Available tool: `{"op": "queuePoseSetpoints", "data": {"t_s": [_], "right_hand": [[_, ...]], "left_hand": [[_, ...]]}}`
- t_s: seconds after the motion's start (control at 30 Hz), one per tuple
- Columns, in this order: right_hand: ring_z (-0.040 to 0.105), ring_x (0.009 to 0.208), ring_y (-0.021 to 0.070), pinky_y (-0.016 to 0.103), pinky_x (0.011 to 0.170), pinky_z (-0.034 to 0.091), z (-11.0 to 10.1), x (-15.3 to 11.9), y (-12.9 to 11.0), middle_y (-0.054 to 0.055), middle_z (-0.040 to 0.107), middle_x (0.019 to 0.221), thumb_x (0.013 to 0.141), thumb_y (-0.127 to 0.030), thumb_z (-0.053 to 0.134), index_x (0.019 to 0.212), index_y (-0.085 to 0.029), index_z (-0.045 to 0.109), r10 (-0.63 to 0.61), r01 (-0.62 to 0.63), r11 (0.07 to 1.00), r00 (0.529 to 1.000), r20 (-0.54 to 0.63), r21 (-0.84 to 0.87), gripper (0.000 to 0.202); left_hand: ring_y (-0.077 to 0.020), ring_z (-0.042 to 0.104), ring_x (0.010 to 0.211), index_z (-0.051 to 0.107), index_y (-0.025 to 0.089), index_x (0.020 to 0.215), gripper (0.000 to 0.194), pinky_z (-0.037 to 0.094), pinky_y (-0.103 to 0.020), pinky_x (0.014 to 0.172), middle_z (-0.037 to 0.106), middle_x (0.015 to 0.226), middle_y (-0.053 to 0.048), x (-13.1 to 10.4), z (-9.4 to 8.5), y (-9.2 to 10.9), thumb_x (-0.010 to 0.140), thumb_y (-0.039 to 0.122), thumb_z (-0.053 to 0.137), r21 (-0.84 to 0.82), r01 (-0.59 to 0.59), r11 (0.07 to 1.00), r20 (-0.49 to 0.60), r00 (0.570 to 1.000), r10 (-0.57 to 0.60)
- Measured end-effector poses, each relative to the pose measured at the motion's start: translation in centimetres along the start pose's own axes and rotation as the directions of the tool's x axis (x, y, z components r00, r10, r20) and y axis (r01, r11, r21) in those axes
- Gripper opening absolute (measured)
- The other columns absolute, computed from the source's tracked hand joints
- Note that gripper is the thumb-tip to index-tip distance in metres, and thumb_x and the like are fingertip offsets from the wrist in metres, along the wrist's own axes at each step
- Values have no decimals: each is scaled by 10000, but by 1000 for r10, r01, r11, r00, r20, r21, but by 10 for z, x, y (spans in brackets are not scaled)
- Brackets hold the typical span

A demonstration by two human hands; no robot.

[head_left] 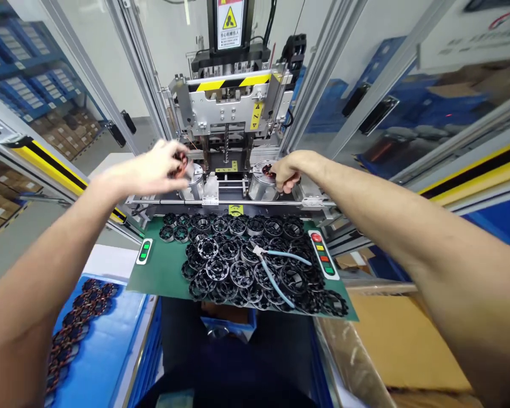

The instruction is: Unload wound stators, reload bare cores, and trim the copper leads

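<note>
My left hand (166, 167) is closed round a copper-wound stator (179, 164), slightly blurred, beside the left metal cylinder (194, 184) of the machine. At the right metal cylinder (261, 186), the fingers of my right hand (287, 171) grip the edge of another wound stator (267, 169), which sits on the cylinder's top. Part of that stator is hidden by the fingers. Many black ring cores (242, 273) lie piled on the green work surface (153, 276) below my hands.
Pliers with light blue handles (276, 283) lie on the cores. Button panels flank the green surface, left (144, 251) and right (323, 255). Wound stators (70, 328) stand on a blue tray (106, 340) at lower left. The machine head (229, 105) hangs above, between metal frame posts.
</note>
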State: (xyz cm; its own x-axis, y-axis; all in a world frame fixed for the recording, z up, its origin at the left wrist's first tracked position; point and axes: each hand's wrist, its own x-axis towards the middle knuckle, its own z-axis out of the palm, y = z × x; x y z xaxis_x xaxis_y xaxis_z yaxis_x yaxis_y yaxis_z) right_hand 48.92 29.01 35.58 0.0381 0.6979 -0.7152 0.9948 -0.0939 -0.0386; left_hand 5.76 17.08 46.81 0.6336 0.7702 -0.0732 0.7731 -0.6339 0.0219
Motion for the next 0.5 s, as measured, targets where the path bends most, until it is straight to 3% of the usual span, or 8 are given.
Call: {"op": "queuePoseSetpoints", "data": {"t_s": [0.07,0.17,0.2,0.27,0.33,0.4,0.5], "right_hand": [[837,829,158,258,740,563,-13,-18,-2,247,928,1172,1150,-252,963,1376,23,843,-4,4,1000,1000,1,14,376],[868,862,171,286,775,546,-35,-45,-2,305,899,1114,1267,-390,787,1267,73,824,-14,15,1000,999,-40,18,464],[866,858,167,311,796,545,-38,-53,-4,301,886,1081,1309,-416,676,1248,86,808,-18,18,1000,998,-61,11,523],[859,835,152,364,828,551,-36,-71,-15,276,876,1047,1350,-426,510,1310,99,789,-50,48,999,994,-94,-18,596],[876,807,177,370,835,579,-19,-94,-39,255,905,1064,1359,-402,570,1461,39,802,-158,151,985,983,-93,-81,509],[902,799,231,381,835,646,13,-121,-75,212,941,1083,1333,-392,689,1528,-87,851,-355,339,923,933,-57,-182,397],[909,801,285,477,963,757,77,-156,-148,88,961,1066,1267,-453,762,1470,-301,952,-628,592,714,778,34,-374,317]], "left_hand": [[-396,559,1737,854,226,1035,561,428,-599,1560,600,1851,-129,-61,35,19,1197,730,668,-152,-3,988,64,998,13],[-370,587,1749,928,281,1249,426,477,-539,1549,629,1872,-121,-149,108,33,1258,620,670,-356,129,925,269,963,-31],[-365,621,1719,940,296,1345,357,491,-522,1535,681,1807,-130,-174,133,35,1257,550,705,-361,200,911,334,940,-73],[-392,716,1572,948,258,1230,283,564,-530,1450,788,1583,-165,-212,179,37,1237,481,774,-301,322,897,431,885,-173],[-440,753,1477,937,201,1123,270,616,-571,1363,815,1442,-207,-235,214,39,1204,430,820,-262,401,878,470,847,-247],[-449,760,1441,930,170,1084,322,631,-572,1324,814,1420,-229,-244,235,39,1209,443,814,-256,430,866,474,836,-276],[-423,759,1427,945,163,1117,409,612,-537,1337,809,1440,-225,-240,248,37,1245,509,767,-249,420,873,448,849,-281]]}}
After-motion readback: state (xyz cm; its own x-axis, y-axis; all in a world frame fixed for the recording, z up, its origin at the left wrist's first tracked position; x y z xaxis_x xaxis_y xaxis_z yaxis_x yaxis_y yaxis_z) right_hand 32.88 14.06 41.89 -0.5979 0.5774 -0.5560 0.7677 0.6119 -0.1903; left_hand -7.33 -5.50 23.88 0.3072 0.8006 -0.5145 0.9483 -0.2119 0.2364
